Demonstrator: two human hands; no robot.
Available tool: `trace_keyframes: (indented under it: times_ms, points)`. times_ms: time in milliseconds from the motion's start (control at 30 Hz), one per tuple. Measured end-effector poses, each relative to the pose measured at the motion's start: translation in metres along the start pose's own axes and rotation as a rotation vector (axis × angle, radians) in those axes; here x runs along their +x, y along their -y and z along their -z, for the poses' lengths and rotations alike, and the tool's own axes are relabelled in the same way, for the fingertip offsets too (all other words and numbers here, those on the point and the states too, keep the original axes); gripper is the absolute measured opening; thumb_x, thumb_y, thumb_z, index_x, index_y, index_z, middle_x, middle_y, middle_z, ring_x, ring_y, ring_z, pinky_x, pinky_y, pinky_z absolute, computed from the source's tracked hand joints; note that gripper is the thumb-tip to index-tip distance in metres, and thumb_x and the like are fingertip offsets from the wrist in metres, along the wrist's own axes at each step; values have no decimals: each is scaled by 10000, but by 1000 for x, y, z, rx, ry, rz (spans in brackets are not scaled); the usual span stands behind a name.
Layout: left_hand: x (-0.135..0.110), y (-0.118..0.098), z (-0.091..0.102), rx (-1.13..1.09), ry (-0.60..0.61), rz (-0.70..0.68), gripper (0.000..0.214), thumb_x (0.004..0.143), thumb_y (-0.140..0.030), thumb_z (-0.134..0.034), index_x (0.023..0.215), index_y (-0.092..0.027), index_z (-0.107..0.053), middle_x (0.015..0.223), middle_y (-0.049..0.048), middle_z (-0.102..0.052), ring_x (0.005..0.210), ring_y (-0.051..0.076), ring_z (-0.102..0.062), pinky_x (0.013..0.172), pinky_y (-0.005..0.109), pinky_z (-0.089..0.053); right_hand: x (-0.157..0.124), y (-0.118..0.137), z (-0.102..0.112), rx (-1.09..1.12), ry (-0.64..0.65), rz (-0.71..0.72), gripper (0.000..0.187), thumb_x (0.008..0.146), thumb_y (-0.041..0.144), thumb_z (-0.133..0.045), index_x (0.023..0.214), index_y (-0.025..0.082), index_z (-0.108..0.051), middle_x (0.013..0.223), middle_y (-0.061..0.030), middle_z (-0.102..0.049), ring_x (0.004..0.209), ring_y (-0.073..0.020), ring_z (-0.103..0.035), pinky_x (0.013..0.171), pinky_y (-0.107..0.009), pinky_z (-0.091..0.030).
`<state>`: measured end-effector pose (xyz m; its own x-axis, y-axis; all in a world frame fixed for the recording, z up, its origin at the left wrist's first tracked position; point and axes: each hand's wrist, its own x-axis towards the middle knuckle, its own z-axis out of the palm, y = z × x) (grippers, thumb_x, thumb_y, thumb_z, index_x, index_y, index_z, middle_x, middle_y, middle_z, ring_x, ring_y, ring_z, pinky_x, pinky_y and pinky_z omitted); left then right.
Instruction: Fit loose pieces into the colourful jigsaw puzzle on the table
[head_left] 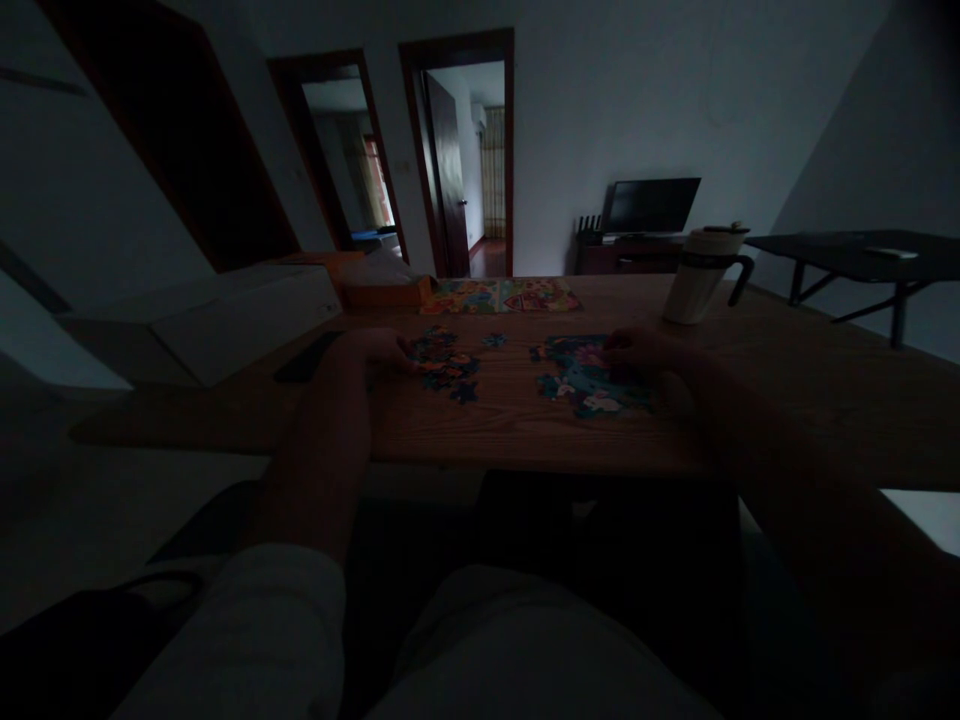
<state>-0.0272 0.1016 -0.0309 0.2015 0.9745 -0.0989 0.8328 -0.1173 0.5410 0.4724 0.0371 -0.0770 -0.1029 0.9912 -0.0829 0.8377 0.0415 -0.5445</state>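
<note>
On the wooden table (495,430) lies a partly joined jigsaw puzzle (585,380), teal with pink and white areas. My right hand (641,350) rests at its right side, fingers bent together on a puzzle piece whose outline is lost in the dark. Left of it, loose puzzle pieces (448,370) form a dark pile with orange parts. My left hand (379,350) reaches to that pile's left edge, finger and thumb apart at the pieces. One loose piece (493,340) sits alone between the pile and the puzzle.
Behind the pieces lies a colourful picture sheet (499,296). An orange box (386,294) and a long white box (240,315) stand at the left, with a dark flat object (304,362) before them. A light jug (697,280) with a black handle stands at the back right.
</note>
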Motion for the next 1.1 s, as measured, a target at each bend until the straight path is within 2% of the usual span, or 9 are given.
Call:
trace_keyframes:
  times_ms: [67, 167, 367, 467, 567, 700, 800, 867, 1100]
  points:
    - [0, -2, 1, 105, 71, 36, 287, 510, -368, -896, 697, -208, -748, 679, 23, -692, 650, 188, -606, 556, 228, -405, 0, 0, -1, 1, 1, 10, 246, 883, 341, -717, 1054, 164, -709, 1022, -128, -763, 873, -261, -725, 751, -336, -592]
    - [-1, -7, 4, 137, -30, 37, 255, 628, -411, -818, 758, -208, -738, 736, 23, -695, 667, 178, -598, 554, 232, -401, 1, -1, -1, 31, 18, 1, 258, 878, 358, -717, 1058, 175, -703, 1026, -122, -764, 870, -254, -730, 751, -334, -599]
    - [-6, -15, -1, 14, -16, 13, 265, 650, -402, -780, 806, -207, -692, 751, 15, -664, 623, 156, -576, 559, 250, -430, 6, -9, -2, 51, 29, 34, 278, 874, 385, -704, 1042, 163, -695, 997, -111, -769, 875, -255, -728, 759, -328, -593]
    - [-11, -24, -1, 9, -114, -15, 250, 695, -389, -728, 854, -201, -682, 825, 26, -687, 681, 165, -607, 606, 257, -460, 8, -12, -3, 55, 18, 28, 288, 872, 409, -703, 1044, 178, -696, 996, -105, -771, 869, -258, -728, 739, -335, -596]
    - [-21, -37, 11, 136, -218, -62, 241, 758, -347, -657, 922, -173, -685, 884, 50, -700, 752, 183, -622, 651, 265, -467, 7, -12, -2, 69, 39, 40, 292, 857, 435, -719, 1016, 192, -703, 1013, -112, -769, 868, -264, -726, 741, -346, -596]
    - [-47, -46, 40, 302, -224, -200, 301, 805, -332, -606, 1017, -134, -689, 954, 61, -696, 824, 188, -619, 773, 304, -477, 6, -11, 1, 38, 63, 76, 318, 866, 460, -698, 1022, 182, -710, 1004, -130, -764, 837, -268, -720, 708, -352, -591]
    - [-70, -36, 55, 390, -179, -223, 315, 790, -373, -602, 1008, -164, -691, 982, 47, -695, 859, 201, -630, 806, 312, -479, 6, -12, 3, -10, 45, 81, 324, 865, 456, -694, 1026, 177, -719, 1049, -133, -756, 854, -273, -715, 712, -353, -582]
    - [-85, -22, 57, 397, -155, -200, 324, 773, -411, -598, 984, -182, -686, 999, 46, -699, 881, 212, -640, 804, 307, -486, 7, -12, 3, -33, 43, 86, 336, 856, 474, -699, 1013, 178, -724, 1048, -128, -755, 861, -276, -711, 723, -360, -577]
    - [-121, 24, 32, 327, -134, -88, 451, 747, -600, -566, 946, -207, -667, 1006, 76, -711, 929, 273, -667, 811, 355, -526, 5, -9, 2, -38, 37, 67, 373, 849, 481, -703, 1048, 166, -707, 976, -121, -756, 808, -261, -707, 703, -355, -566]
